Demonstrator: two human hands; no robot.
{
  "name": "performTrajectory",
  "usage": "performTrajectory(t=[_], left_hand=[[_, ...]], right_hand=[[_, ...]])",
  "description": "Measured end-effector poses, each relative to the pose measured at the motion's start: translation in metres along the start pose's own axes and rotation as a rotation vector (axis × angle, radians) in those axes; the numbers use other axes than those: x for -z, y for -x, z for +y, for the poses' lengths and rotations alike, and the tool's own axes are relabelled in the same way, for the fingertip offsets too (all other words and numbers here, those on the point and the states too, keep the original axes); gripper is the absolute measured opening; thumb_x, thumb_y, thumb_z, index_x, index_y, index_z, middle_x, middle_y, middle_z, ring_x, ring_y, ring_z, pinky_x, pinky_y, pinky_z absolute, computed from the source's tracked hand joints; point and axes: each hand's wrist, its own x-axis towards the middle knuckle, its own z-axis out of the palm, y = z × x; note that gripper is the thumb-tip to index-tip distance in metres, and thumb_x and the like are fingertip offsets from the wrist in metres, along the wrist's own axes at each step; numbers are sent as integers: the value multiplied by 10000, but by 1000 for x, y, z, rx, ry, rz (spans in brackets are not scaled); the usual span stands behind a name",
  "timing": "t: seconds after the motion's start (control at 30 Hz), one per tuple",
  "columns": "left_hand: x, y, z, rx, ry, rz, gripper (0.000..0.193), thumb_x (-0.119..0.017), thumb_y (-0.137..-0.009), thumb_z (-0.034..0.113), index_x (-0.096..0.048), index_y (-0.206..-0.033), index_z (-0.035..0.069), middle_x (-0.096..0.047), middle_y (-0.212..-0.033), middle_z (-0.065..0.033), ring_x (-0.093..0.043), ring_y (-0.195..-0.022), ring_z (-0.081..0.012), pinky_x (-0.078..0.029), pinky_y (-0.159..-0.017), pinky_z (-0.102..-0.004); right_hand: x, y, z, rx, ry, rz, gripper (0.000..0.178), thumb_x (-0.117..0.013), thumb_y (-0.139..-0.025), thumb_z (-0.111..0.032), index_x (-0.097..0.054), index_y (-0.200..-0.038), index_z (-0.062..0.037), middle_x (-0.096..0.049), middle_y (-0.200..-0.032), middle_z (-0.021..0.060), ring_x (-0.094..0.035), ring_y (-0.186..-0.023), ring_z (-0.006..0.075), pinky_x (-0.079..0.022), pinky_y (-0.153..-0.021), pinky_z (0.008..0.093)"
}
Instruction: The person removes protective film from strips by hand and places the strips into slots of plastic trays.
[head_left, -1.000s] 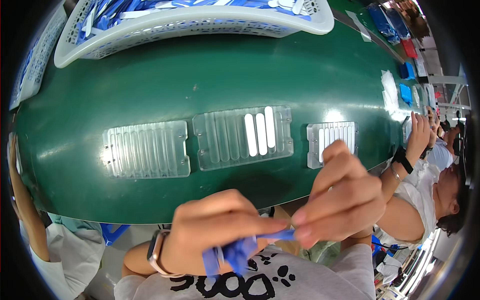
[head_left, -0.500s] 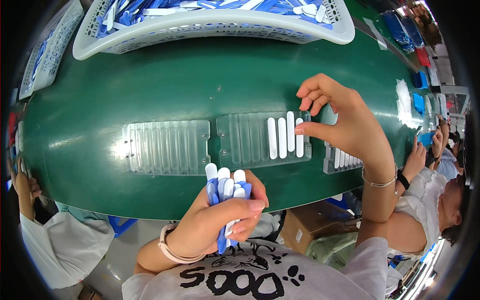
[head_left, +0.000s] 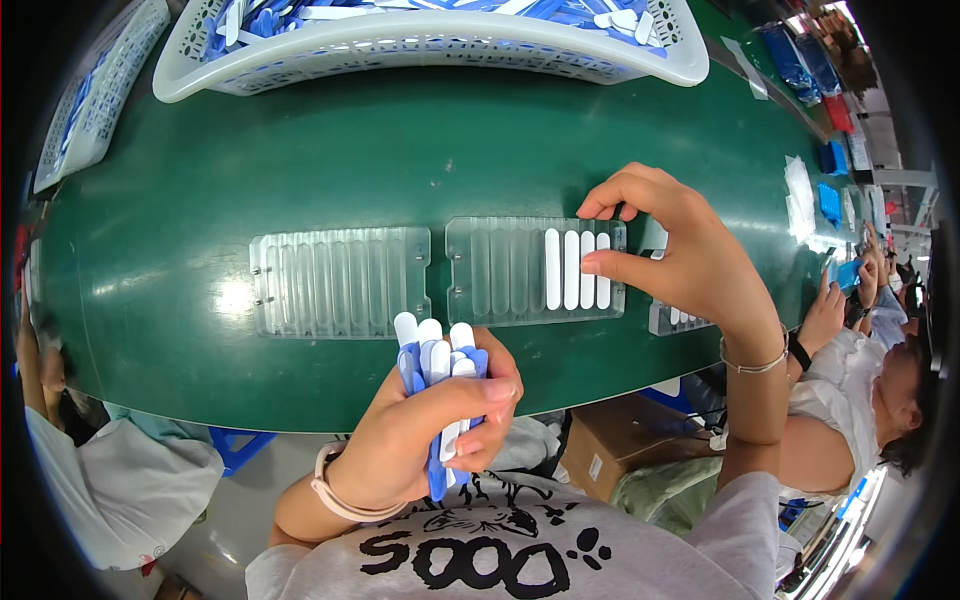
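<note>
My left hand [head_left: 440, 425] is closed round a bundle of small flat strips [head_left: 436, 362] with rounded ends, white on one face and blue on the other, like nail files. They stand up out of the fist. My right hand [head_left: 665, 235] hovers over the right part of a clear grooved tray [head_left: 500, 272], thumb and curled fingers apart, nothing between them. Its thumb tip is at the white strips [head_left: 571, 270], several of which lie side by side in the grooves there. To the left is a second clear grooved tray [head_left: 340, 283] with bare grooves.
A white basket [head_left: 430, 38] full of blue and white strips stands at the far edge, another basket [head_left: 92, 105] at far left. A third tray [head_left: 672, 320] with white strips sits partly behind my right wrist. Other people are at the green table [head_left: 300, 150] on both sides.
The white strips in the tray, staggered before, now lie level with one another. My right hand has come slightly down over the tray. The left hand still grips its bundle.
</note>
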Motion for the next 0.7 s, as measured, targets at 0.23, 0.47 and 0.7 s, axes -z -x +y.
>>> performTrajectory(t=[0.23, 0.47, 0.7], left_hand=[[6, 4, -3, 7, 87, -27, 89, -567, -844, 89, -505, -877, 33, -457, -647, -35, -375, -473, -67, -292, -415, -233], [5, 1, -4, -13, -16, -63, 194, -525, -918, 237, -470, -890, 53, -460, -759, -44, -378, -496, -73, -306, -408, -210], [12, 2, 1, 29, 81, -140, 530, -304, -946, 574, -475, -947, 72, -460, -777, -23, -366, -500, -43, -313, -418, -189]], right_hand=[[5, 5, 4, -43, -44, -59, 418, -799, -669, -133, -610, -1031, -42, -595, -954, 42, -515, -848, 167, -429, -777, 281], [-7, -8, -12, 49, -23, -23, 408, -765, -716, -292, -619, -1037, -87, -592, -972, 45, -553, -896, 198, -375, -873, 328], [-12, -10, -24, 9, 233, 26, 395, -767, -712, -266, -622, -1038, -97, -570, -993, 24, -528, -949, 196, -301, -901, 343]])
